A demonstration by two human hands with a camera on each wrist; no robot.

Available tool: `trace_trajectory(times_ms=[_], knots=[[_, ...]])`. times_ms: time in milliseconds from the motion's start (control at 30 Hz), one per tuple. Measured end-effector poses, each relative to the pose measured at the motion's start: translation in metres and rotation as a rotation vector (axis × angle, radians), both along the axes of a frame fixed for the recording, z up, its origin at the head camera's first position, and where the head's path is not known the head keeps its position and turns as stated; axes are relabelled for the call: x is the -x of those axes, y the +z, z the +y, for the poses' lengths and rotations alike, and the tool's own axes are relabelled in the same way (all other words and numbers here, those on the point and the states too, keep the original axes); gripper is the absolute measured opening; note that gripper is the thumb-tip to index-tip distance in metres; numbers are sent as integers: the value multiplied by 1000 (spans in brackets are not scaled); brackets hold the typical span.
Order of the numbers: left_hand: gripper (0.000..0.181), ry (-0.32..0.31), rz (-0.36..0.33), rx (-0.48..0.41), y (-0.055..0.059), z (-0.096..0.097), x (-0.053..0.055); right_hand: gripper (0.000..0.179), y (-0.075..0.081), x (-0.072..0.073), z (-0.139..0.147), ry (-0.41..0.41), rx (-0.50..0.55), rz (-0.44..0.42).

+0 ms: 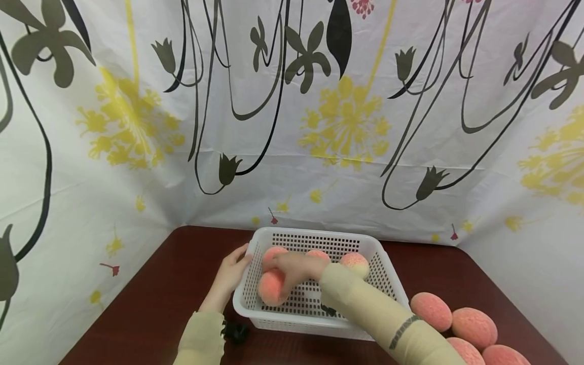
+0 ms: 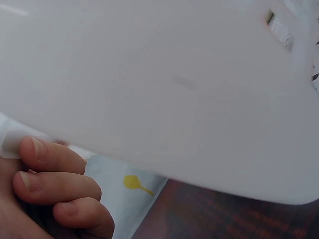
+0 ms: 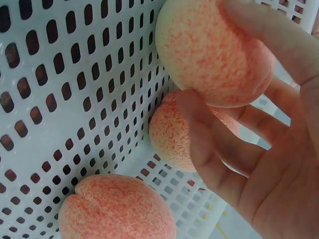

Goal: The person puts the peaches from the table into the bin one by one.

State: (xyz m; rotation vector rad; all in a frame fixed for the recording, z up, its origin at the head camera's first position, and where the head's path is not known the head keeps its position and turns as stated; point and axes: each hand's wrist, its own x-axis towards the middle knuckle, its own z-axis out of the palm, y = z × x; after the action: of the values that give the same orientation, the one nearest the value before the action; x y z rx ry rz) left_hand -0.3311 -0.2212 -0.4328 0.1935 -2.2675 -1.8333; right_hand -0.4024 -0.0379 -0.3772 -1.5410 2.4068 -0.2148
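A white plastic basket [image 1: 315, 324] with slotted walls stands on the dark table. My left hand [image 1: 229, 274] grips its left rim; in the left wrist view the curled fingers [image 2: 60, 188] show beside the blurred white wall. Inside the basket, my right hand [image 1: 296, 267] holds a pink peach [image 1: 271, 289] near the left end. The right wrist view has this peach [image 3: 214, 55] between thumb and fingers. Behind it sits another peach [image 1: 275, 252], with a second peach [image 1: 318, 255] partly hidden by the hand and a paler peach [image 1: 355, 263] further right.
Several peaches [image 1: 474, 327] lie together on the table [image 1: 150, 304] to the right of the basket, by the right sleeve [image 1: 388, 319]. A white flower-print cloth [image 1: 283, 132] hangs behind the table and along both sides.
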Motion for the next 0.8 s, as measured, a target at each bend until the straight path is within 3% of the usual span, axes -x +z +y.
trace_trajectory(times_ms=[400, 800], knots=[[52, -4, -14, -2, 2, 0, -1, 75, -5, -2, 3, -80, 10, 56], [52, -4, -19, -10, 1, 1, -1, 75, -3, -3, 5, -111, 13, 10]])
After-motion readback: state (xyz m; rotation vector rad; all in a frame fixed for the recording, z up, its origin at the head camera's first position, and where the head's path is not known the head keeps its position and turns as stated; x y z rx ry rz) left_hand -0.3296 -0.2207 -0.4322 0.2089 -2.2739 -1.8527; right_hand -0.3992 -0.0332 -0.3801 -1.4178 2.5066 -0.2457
